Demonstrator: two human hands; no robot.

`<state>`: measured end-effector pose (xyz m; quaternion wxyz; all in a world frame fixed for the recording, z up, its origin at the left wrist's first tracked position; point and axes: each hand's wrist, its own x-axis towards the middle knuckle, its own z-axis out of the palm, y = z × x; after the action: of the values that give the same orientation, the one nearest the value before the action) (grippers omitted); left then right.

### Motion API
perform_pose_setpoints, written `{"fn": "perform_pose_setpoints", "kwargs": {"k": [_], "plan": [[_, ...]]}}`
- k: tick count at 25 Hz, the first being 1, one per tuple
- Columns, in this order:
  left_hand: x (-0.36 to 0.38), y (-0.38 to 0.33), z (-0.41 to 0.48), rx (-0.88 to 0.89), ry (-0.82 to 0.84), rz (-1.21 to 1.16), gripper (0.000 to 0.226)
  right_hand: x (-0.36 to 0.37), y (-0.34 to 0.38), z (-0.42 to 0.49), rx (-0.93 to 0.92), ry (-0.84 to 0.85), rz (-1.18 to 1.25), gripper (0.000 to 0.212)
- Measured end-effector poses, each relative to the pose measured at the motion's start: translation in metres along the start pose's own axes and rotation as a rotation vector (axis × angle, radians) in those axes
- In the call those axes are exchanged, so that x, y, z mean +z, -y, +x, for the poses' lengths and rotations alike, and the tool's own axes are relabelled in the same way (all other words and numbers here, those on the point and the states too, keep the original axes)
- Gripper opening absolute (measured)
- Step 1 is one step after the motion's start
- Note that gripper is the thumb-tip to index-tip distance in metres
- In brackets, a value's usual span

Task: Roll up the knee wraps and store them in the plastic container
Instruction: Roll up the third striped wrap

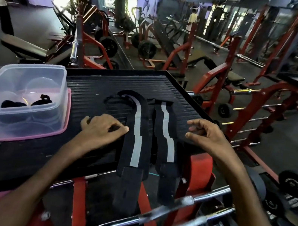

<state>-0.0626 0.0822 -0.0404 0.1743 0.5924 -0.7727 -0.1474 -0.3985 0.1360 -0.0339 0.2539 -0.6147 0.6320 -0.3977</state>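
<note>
knee wraps [137, 142]: black, grey centre stripe
plastic container [22, 94]: clear
lid [63, 117]: pink
tray [93, 83]: black, ribbed
rack frame [200, 169]: red

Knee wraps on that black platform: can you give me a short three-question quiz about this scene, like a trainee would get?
1. True or false: the left knee wrap and the right knee wrap are already rolled up.
2. Where does the plastic container stand? A. To the left of the wraps. B. To the right of the wraps. C. On the floor.
3. Fill in: the container stands on a ____ lid.
Key: 1. False: both lie flat, with their near ends hanging over the edge of the platform. 2. A. 3. Pink.
</note>
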Motion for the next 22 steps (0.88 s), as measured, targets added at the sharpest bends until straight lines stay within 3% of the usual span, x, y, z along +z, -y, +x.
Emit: {"fn": "perform_pose_setpoints", "kwargs": {"k": [3, 6, 8, 16, 22], "plan": [[0.004, -0.014, 0.021, 0.055, -0.145, -0.055, 0.042, 0.01, 0.01, 0.028, -0.053, -0.017, 0.092, 0.018], [0.011, -0.045, 0.042, 0.207, -0.082, -0.396, 0.032, 0.027, 0.012, 0.065, -0.097, -0.018, 0.016, 0.016], [0.019, -0.065, 0.059, 0.216, -0.045, -0.462, 0.021, 0.035, 0.007, 0.092, -0.096, -0.036, -0.038, 0.021], [0.046, -0.096, 0.12, 0.195, -0.185, -0.504, 0.016, 0.041, -0.007, 0.184, 0.021, -0.021, -0.276, 0.038], [0.066, -0.101, 0.14, 0.253, -0.282, -0.38, 0.016, 0.063, -0.032, 0.211, -0.015, 0.174, -0.289, 0.03]]}}
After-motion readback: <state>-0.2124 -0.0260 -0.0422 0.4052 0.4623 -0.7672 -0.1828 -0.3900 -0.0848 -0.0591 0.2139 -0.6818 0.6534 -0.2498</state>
